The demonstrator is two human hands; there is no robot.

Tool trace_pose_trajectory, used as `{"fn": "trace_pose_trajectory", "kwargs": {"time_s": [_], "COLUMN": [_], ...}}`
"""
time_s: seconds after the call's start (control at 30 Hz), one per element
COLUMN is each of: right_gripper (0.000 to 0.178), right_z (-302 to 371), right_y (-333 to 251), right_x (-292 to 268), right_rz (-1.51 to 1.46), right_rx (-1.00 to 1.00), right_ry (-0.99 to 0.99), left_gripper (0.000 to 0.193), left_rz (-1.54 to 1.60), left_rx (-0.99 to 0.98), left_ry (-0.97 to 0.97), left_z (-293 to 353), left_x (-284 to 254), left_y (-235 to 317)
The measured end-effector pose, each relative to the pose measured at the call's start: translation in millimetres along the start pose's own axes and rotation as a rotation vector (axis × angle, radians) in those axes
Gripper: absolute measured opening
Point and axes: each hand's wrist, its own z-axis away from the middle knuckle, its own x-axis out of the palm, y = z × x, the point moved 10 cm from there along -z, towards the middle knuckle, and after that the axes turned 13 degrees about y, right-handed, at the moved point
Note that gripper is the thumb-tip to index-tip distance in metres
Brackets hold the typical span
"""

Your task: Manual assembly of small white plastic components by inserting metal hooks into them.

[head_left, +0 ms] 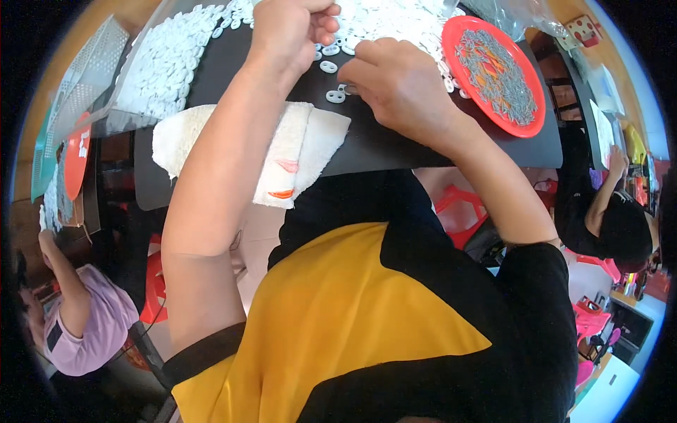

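My left hand (293, 32) is over the far middle of the dark table, its fingers curled; whatever lies in them is hidden. To its right, my right hand (402, 81) is closed in a pinch, with a small pale piece (344, 89) at its fingertips. Just left of those fingertips lies a white oval plastic piece (335, 96) with two holes. Another such oval (328, 67) rests a little farther away. A heap of white ovals (395, 20) spreads beyond both hands. Beside my right hand, a red plate (455, 77) holds many thin grey metal pieces (504, 84).
A folded white cloth (310, 144) hangs over the table's near edge under my left forearm. More white ovals (166, 67) fill a clear tray at left. Clear plastic bags (515, 15) lie at far right. Co-workers sit left (88, 317) and right (610, 229).
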Motion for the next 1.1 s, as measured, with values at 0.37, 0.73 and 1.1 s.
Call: {"fn": "trace_pose_trajectory", "kwargs": {"time_s": [0.37,0.73,1.1], "right_gripper": [0.016,0.016,0.015], "right_z": [21.4,22.3,30.9], "right_y": [33.0,44.9,55.8], "right_x": [10.0,2.0,1.4], "right_rz": [0.119,-0.05,-0.077], "right_rx": [0.217,0.259,0.352], "right_ry": [-0.221,-0.186,-0.153], "left_gripper": [0.009,0.008,0.01], "left_rz": [0.02,0.002,-0.066], "left_rx": [-0.04,-0.013,-0.036], "left_ry": [-0.113,-0.125,-0.087], "left_z": [16.0,13.9,21.7], "left_x": [11.7,13.3,16.7], "left_y": [0.9,-1.1,-1.5]}}
